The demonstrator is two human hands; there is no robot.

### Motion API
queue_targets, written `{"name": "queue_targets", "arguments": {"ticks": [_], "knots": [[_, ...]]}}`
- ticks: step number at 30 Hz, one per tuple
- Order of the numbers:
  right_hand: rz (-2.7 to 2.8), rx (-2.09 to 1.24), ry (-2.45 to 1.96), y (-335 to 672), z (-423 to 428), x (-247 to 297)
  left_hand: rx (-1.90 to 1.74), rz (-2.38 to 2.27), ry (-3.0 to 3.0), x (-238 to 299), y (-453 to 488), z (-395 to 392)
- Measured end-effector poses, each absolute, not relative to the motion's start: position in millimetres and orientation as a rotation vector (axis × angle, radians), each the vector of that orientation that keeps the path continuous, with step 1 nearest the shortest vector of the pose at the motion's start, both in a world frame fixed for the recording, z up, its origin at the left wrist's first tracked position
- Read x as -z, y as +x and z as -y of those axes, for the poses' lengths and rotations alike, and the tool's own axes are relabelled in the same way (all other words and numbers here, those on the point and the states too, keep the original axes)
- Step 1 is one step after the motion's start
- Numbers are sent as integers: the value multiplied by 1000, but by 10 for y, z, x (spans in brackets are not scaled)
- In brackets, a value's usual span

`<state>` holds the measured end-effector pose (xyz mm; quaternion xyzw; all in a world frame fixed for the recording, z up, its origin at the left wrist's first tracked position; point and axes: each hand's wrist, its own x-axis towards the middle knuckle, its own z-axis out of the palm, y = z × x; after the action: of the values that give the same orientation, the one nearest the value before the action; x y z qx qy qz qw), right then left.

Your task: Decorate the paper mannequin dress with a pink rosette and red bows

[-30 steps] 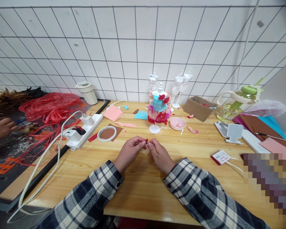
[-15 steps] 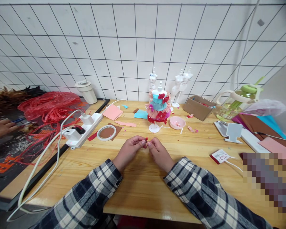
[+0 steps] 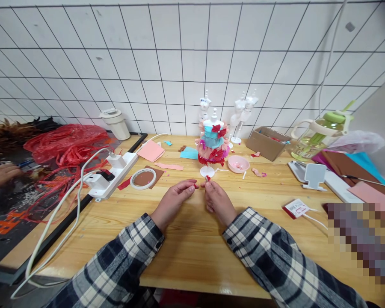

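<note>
Red piece (image 3: 208, 178): above the table (image 3: 186, 265), between its near and far edges; tip toward the far edge, long axis unclear.
Right hand (image 3: 220, 201): grip pinched on it.
Left hand (image 3: 173, 200): grip pinched on a red bit (image 3: 196, 186).

No text can be read clearly: the print on the white tag (image 3: 297, 208) at lower right and the lettering on the bottle (image 3: 321, 133) at right are too small.

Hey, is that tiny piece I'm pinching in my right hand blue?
No, the tiny piece sticking out from your right hand is red where it shows.
</note>
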<state>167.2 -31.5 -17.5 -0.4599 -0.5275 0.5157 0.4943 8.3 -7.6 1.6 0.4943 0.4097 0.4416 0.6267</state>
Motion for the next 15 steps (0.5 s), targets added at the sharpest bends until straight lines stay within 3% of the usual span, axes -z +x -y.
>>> {"name": "queue_targets", "arguments": {"ticks": [5, 15], "knots": [[854, -1731, -923, 1639, 363, 59, -959, -806, 1064, -5, 131, 117], [758, -1919, -874, 1636, 363, 87, -952, -671, 797, 80, 182, 118]]}}
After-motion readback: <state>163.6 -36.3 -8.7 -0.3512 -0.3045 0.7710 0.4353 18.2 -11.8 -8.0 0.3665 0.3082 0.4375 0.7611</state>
